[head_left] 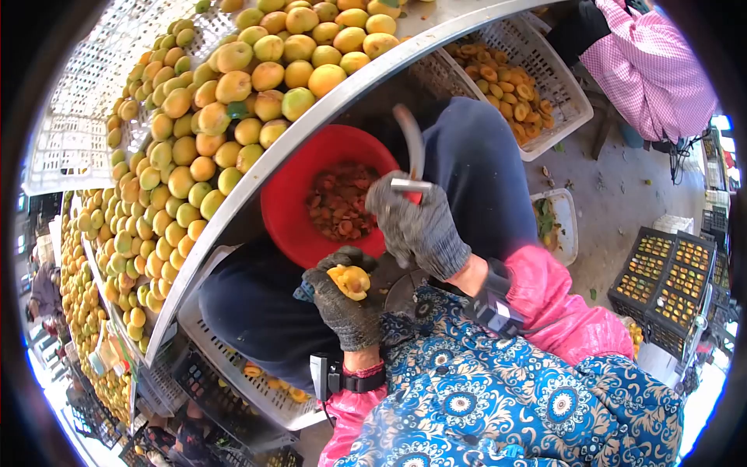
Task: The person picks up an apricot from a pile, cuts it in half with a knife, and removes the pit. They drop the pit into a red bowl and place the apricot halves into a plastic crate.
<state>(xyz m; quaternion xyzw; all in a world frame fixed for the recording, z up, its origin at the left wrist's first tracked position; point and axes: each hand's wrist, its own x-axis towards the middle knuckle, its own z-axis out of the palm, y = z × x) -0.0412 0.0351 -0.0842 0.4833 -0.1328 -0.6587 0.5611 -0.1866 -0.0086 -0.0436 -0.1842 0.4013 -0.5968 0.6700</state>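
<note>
My left hand (342, 300), in a dark grey knitted glove, holds an opened apricot (350, 282) with its yellow flesh facing up, just below the red bucket. My right hand (412, 222), gloved in grey, is closed round a tool (412, 187) with a red and metal handle; its curved blade points up and looks blurred. The red bucket (282, 210) sits between the knees, with many brown-red pits (342, 201) inside. Whole apricots (233, 86) lie heaped on the metal-edged table (222, 226) beyond the bucket.
A white crate of apricot halves (572, 117) stands beyond the right knee, and another white crate (292, 416) lies below the left leg. Black crates (661, 272) of fruit are at right. A person in pink checks (650, 66) is at the upper right.
</note>
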